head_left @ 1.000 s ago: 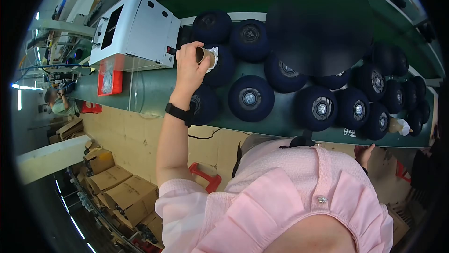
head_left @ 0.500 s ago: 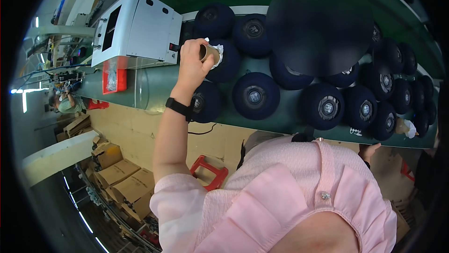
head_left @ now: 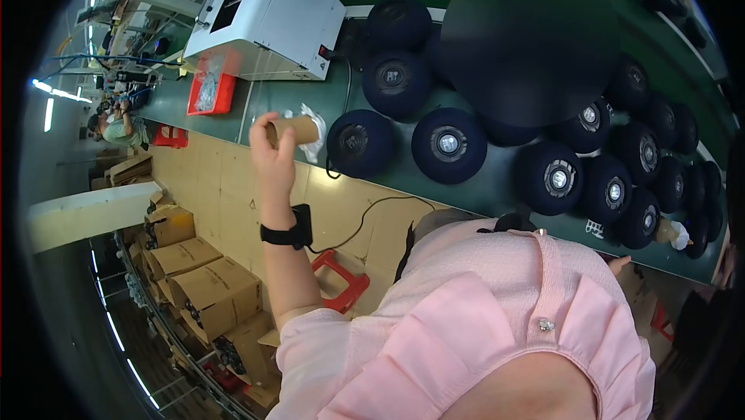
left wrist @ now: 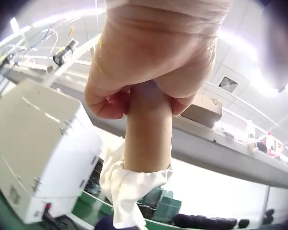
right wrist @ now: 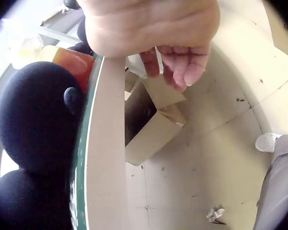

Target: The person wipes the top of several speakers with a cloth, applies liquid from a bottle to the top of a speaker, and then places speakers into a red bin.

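My left hand (head_left: 275, 158) grips a brown cardboard tube (head_left: 293, 131), thumb on one side and fingers on the other. White crumpled cloth or paper (head_left: 314, 134) is gathered over the tube's far end. In the left wrist view the same tube (left wrist: 149, 139) points away from the palm, its near end hidden in the hand. Nearest to it on the bench is a dark blue, fabric-covered round unit (head_left: 361, 143) with a dark disc in its face. At the bench's front edge, my right hand (right wrist: 153, 28) hangs with loosely curled fingers, holding nothing.
Several more round units (head_left: 448, 145) stand along the green bench (head_left: 497, 176). A white machine (head_left: 291, 17) and a red bin (head_left: 221, 94) are at left. Another tube (head_left: 666, 230) lies at right. A red stool (head_left: 345, 284) and cardboard boxes (head_left: 213, 292) stand below.
My left hand has drawn the tube back and left, away from the round units, to the bench's front edge. The head view has shifted. My right hand stays by the bench edge.
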A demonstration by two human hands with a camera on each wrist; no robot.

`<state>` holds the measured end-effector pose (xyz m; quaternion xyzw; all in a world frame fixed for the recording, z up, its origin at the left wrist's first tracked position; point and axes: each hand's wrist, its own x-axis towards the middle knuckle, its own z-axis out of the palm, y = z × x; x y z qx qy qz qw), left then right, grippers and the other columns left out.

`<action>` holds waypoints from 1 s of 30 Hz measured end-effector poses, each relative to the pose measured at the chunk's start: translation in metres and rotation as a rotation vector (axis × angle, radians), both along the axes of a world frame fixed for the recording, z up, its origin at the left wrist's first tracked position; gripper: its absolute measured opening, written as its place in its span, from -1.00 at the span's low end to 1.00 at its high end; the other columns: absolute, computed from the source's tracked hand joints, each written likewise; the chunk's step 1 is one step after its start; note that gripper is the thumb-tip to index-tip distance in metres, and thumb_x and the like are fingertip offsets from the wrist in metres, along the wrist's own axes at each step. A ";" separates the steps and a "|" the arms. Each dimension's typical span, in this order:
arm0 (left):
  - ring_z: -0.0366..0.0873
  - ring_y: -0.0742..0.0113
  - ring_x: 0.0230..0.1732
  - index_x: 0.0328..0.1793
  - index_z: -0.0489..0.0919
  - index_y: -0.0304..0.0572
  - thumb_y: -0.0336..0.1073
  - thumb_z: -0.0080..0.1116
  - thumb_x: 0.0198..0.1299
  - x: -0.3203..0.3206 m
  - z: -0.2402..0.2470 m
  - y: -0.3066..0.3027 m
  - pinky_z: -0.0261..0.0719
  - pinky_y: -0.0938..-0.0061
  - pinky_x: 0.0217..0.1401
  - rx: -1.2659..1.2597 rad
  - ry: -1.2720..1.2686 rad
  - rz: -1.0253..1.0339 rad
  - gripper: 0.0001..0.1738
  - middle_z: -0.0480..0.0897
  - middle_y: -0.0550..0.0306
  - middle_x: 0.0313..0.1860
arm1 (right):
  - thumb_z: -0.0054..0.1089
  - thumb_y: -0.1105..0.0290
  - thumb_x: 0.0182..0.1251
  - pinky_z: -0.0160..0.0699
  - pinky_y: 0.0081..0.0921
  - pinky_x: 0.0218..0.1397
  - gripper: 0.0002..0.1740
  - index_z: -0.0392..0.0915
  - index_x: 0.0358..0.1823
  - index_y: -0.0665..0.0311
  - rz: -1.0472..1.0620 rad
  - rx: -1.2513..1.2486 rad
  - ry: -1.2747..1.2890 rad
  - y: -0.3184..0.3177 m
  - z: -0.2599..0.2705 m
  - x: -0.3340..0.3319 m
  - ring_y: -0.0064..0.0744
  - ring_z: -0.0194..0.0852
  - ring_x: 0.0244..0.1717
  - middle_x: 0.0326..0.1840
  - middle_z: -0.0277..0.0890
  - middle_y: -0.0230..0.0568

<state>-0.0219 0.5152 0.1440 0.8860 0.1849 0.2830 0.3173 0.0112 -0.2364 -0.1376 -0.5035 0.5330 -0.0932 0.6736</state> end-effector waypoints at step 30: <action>0.45 0.06 0.02 0.08 0.41 -0.35 -0.33 0.36 -0.11 -0.010 -0.040 0.035 0.38 0.27 0.14 -0.287 -0.257 0.267 -0.41 0.47 -0.07 0.02 | -0.50 -0.34 0.31 0.48 -0.53 -0.26 -0.22 0.45 0.02 0.18 0.126 0.071 -0.053 0.004 0.003 -0.002 -0.40 0.51 -0.26 -0.20 0.55 -0.37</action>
